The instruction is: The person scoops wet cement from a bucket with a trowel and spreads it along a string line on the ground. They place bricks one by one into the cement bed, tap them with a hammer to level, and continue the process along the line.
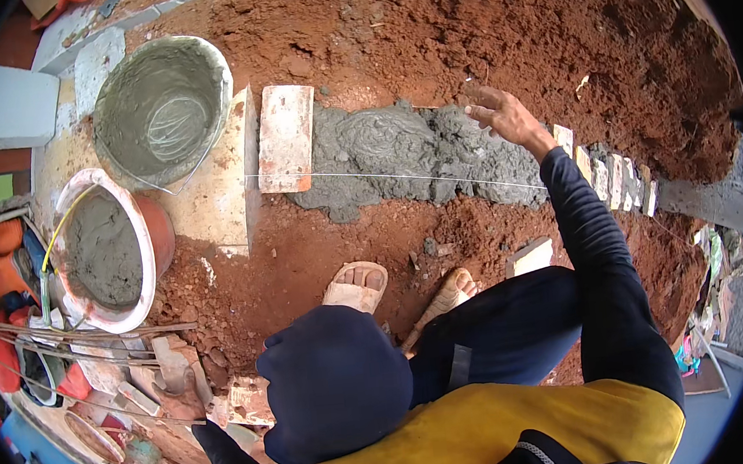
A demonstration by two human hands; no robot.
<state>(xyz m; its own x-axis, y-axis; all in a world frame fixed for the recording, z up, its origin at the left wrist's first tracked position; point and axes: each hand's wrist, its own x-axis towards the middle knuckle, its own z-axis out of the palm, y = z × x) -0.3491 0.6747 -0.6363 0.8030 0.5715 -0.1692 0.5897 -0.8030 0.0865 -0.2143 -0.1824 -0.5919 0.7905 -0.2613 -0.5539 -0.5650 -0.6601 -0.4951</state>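
Observation:
My right hand is open above a strip of wet grey mortar, its fingers loosely bent and apart. A taut white string crosses the mortar. At its left end lies a whitish brick; to the right stands a row of bricks. Down at the lower left, my left hand reaches among broken bricks and thin rods; its fingers are too hard to make out to tell what they touch.
A bucket with mortar residue sits at upper left, beside an orange bucket of mortar. Red soil borders the strip. My sandalled feet are below it. Tools, cloths and rods crowd the left side.

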